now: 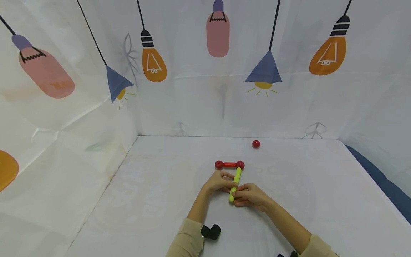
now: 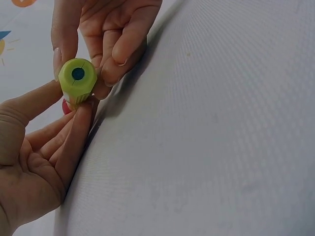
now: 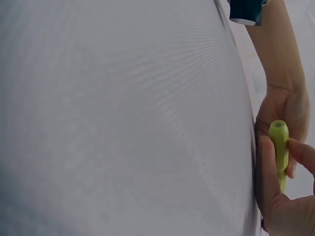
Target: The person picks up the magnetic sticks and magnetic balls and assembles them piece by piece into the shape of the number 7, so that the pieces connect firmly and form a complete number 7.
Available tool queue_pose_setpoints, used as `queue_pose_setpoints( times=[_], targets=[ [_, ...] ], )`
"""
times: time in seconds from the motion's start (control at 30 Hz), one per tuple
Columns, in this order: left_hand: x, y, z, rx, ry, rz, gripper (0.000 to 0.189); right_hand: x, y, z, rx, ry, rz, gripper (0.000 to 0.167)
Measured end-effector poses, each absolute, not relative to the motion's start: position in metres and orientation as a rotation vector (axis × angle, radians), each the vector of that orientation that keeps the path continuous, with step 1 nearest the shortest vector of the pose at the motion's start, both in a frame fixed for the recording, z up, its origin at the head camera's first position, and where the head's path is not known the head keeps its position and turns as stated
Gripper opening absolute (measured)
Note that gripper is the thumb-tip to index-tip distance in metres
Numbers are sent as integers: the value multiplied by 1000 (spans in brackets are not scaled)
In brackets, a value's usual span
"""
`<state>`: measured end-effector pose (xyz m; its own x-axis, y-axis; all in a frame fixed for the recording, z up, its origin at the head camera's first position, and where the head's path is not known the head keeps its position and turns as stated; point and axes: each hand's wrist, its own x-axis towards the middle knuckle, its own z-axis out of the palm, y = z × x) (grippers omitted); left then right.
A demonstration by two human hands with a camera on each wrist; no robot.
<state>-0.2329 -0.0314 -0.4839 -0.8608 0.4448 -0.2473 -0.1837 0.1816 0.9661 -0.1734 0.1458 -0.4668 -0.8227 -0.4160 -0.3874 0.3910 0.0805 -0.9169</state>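
Note:
A yellow-green rod (image 1: 237, 176) slants toward me in the head view, its far end meeting a red ball (image 1: 240, 164). A short red rod (image 1: 229, 165) joins that ball to another red ball (image 1: 218, 164). My left hand (image 1: 221, 181) pinches the yellow-green rod from the left, around its middle. From the right, my right hand (image 1: 251, 196) pinches the same rod close to its near end. The left wrist view shows that end face-on, with a dark round centre in the yellow-green rod (image 2: 78, 73). Red shows partly hidden behind it there.
One more red ball (image 1: 255, 144) lies alone near the back edge of the white table (image 1: 305, 192). White cloth walls (image 1: 199, 103) printed with lamps rise at the back and left. A dark blue thing (image 1: 382, 182) shows beyond the right edge.

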Motion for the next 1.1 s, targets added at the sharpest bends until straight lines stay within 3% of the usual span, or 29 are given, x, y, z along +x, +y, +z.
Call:
queue_pose_setpoints(
  times=[0.6,1.1],
  targets=[
    [-233,-31,-481,231,1976,1766,35,-198,191,-456,44,1980,-1855,50],
    [-233,-32,-480,224,1979,1749,35,-254,227,-461,98,2117,-1999,56]
  ],
)
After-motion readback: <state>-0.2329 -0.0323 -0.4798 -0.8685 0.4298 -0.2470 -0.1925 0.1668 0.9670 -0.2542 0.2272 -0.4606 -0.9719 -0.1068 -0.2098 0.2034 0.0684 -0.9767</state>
